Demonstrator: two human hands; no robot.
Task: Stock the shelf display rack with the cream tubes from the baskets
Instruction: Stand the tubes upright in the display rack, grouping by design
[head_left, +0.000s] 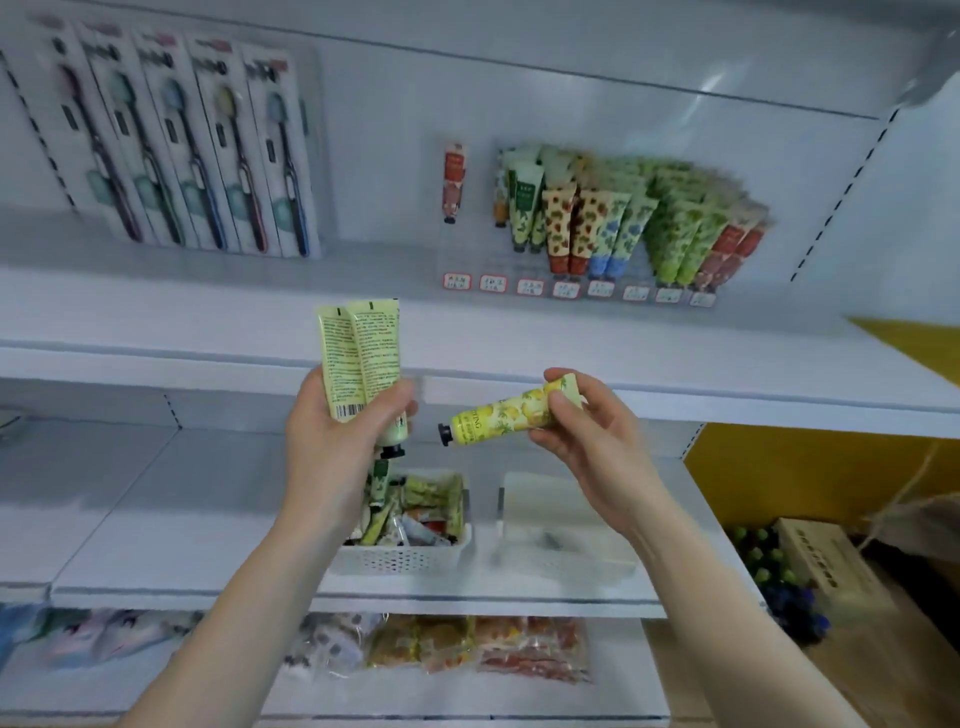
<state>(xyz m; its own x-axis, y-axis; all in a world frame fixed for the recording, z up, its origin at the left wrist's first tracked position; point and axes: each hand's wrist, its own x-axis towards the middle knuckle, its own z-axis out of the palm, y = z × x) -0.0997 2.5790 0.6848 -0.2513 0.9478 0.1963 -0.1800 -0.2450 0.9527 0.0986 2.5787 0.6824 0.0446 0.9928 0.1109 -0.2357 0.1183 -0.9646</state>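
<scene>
The left hand grips two pale-green cream tubes side by side. They stand upright with caps down, their printed backs and a barcode facing the camera. The right hand pinches a yellow lemon-print tube near its crimped end between thumb and fingers. Its black cap points left, just short of the other two tubes.

Below the hands, on the lower shelf, a white basket holds a jumble of tubes. A second white basket stands just beside it to the right; its contents are too blurred to tell.

On the upper shelf, the clear display rack carries rows of tubes toward its right side. A single red tube stands in its leftmost column. Toothbrush packs lean at the shelf's left end.
</scene>
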